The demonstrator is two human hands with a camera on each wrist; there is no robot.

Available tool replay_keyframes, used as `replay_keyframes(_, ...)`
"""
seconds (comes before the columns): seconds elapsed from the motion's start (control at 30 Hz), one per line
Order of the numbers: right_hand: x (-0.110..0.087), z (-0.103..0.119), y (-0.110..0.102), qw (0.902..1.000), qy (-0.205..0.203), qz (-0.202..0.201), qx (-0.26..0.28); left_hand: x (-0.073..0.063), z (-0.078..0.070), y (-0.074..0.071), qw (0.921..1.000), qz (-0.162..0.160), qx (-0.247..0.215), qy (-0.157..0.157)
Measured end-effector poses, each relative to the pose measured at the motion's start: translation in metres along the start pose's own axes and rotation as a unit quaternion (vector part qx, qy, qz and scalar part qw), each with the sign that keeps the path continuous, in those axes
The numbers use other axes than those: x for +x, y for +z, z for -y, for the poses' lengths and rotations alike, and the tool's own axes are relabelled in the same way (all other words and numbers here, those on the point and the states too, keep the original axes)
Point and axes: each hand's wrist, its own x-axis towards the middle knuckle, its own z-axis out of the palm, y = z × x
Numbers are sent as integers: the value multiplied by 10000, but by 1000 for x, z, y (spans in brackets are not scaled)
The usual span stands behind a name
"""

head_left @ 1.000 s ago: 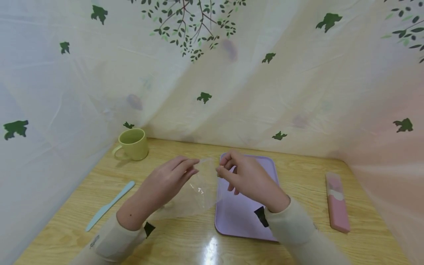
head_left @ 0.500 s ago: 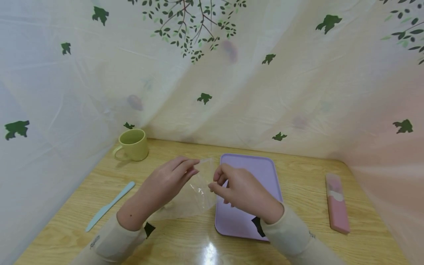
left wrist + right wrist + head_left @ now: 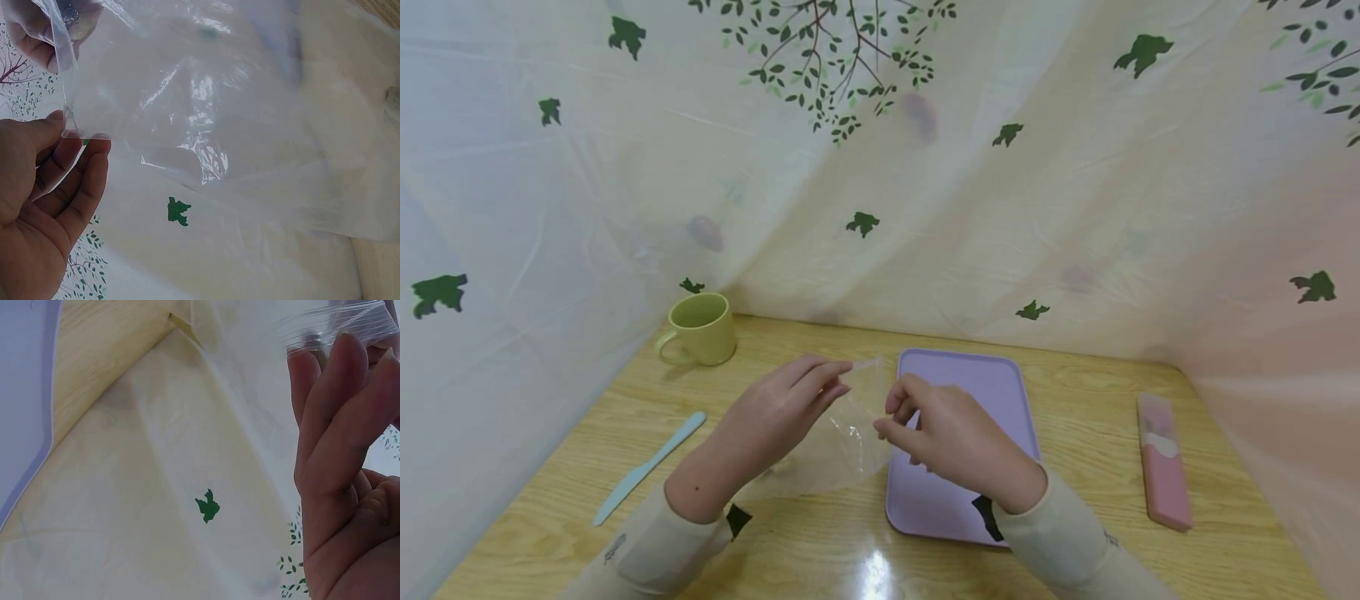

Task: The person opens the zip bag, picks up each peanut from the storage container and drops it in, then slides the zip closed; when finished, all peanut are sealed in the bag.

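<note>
A clear plastic zip bag [image 3: 831,450] hangs above the table, its surface creased and shiny. My left hand [image 3: 775,408] pinches its upper edge between thumb and fingertips, plainly seen in the left wrist view. My right hand [image 3: 951,433] pinches the bag's right side with curled fingers, over the near part of the purple tray [image 3: 951,512]. Ridged zip lines cross at the right fingertips in the right wrist view. A small dark and yellowish patch shows by those fingers through the plastic [image 3: 169,94]; what it is I cannot tell.
A yellow-green mug [image 3: 703,333] stands at the back left. A pale blue spreader knife [image 3: 647,468] lies in front of it. On the right lies a pink case with a clear end [image 3: 1165,475]. A patterned curtain [image 3: 925,200] encloses the wooden table [image 3: 820,550].
My right hand has moved down and left along the bag's side, uncovering the tray's far part. The left hand has stayed in place.
</note>
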Motion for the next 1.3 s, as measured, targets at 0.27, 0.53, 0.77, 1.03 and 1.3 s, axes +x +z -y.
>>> replay_keyframes(0.27, -9, 5, -8, 9996, -20, -229, -153, 0, 1, 2, 10000, -61, 21, -4)
replay_keyframes(0.53, -28, 10, -25, 9950, -98, -972, -194, 3, 1, 0, 9995, -215, 19, -228)
replay_keyframes(0.77, -33, 15, -10, 9916, -368, -596, -1087, 7, 2, -7, 9974, -436, 299, -499)
replay_keyframes(1.03, -21, 12, 23, 9715, -887, -1178, -1855, 8, -5, -5, 9961, -545, 431, -550)
replay_keyframes(1.3, -16, 10, 28, 9616, -1483, -1373, -1855, 2, 29, -7, 9489, 711, -1804, -2491)
